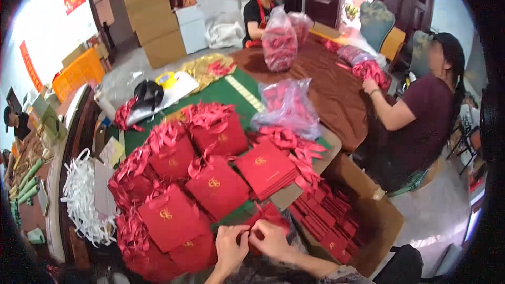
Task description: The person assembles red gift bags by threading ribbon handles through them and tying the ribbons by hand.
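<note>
At the lower middle, my left hand [232, 245] and my right hand [269, 240] are close together, thumbs and forefingers pinched at the edge of a small red gift bag [271, 214]. The bag lies partly behind my fingers; whether they grip its edge or its ribbon is too small to tell. Just beyond are stacks of finished-looking red gift bags [218, 183] with gold emblems and pink-red ribbon handles [210, 118]. To the right of my hands, an open cardboard box [381, 226] holds rows of flat red bags [323, 221].
A clear plastic sack of red goods [289, 106] rests on the green-and-brown table [336, 105]. White paper strips [87, 200] hang at the left. One person [421, 105] works at the right; another person [256, 18] stands across the table behind a filled plastic bag [280, 44].
</note>
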The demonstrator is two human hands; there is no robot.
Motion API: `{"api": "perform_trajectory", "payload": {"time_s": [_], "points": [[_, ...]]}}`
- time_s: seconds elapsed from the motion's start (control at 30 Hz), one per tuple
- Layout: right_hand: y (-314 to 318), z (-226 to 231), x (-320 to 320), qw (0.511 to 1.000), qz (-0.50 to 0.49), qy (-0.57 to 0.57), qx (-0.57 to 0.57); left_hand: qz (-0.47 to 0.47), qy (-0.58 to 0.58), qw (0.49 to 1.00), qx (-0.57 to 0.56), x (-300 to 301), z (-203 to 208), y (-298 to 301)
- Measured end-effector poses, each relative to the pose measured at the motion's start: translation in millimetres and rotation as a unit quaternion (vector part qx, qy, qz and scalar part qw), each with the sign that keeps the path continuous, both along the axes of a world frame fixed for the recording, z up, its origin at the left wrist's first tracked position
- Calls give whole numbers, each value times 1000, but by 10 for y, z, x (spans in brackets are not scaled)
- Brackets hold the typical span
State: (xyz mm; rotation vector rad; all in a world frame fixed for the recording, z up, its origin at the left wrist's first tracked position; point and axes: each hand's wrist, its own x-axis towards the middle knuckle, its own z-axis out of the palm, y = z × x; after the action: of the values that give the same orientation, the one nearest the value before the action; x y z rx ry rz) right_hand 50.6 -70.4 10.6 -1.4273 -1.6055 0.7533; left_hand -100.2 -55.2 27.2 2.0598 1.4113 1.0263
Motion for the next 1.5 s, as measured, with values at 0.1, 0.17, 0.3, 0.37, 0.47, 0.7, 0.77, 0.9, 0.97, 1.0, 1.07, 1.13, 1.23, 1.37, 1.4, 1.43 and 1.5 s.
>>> {"api": "perform_trajectory", "payload": {"time_s": [0.1, 0.17, 0.3, 0.37, 0.47, 0.7, 0.77, 0.9, 0.97, 1.0, 1.07, 1.13, 1.23, 1.37, 1.4, 1.43, 1.5], "points": [[-32, -111, -56, 998, -14, -8, 62, 15, -2, 1000, 0, 4, -34, -32], [-28, -139, -57, 995, -24, -1, 101, 27, 11, 1000, 6, 17, -17, -22], [-64, -171, -73, 994, -27, 9, 109, 38, 26, 999, -25, 63, 142, -130], [-101, -201, -70, 992, -24, 13, 121, 41, 38, 998, -11, 72, 141, -188], [-153, -192, -90, 989, -29, 7, 145, 26, 49, 998, -13, 72, 212, -217], [-161, -9, 123, 980, 30, -79, 183, -8, 29, 999, -29, -49, 222, -193], [-123, 25, 165, 970, 52, -102, 215, 1, 26, 1000, -13, -75, 238, -198], [-68, -35, 212, 957, 117, -175, 200, -3, 36, 999, 9, -100, 260, -204], [-5, -103, 246, 954, 146, -177, 193, -29, 51, 997, 43, -129, 172, -224], [37, -129, 267, 958, 181, -177, 137, -26, 50, 997, 45, -133, 139, -236], [115, -154, 309, 957, 215, -179, 82, -83, 21, 994, 67, -117, 82, -271], [196, -133, 354, 936, 305, -176, -17, -109, 21, 990, 89, -119, 59, -305], [334, -70, 403, 926, 358, -106, -61, -147, 65, 980, 113, -150, 37, -328], [410, -82, 414, 920, 381, -45, -84, -99, -383, 893, -216, -160, -537, -287], [407, -97, 412, 927, 367, -31, -75, -124, -185, 974, -44, -171, -213, -272], [377, -89, 386, 927, 365, -32, -76, -139, 27, 981, 132, -179, -17, -249], [285, -60, 299, 957, 280, -34, -70, -130, 15, 984, 117, -180, 19, -241]]}}
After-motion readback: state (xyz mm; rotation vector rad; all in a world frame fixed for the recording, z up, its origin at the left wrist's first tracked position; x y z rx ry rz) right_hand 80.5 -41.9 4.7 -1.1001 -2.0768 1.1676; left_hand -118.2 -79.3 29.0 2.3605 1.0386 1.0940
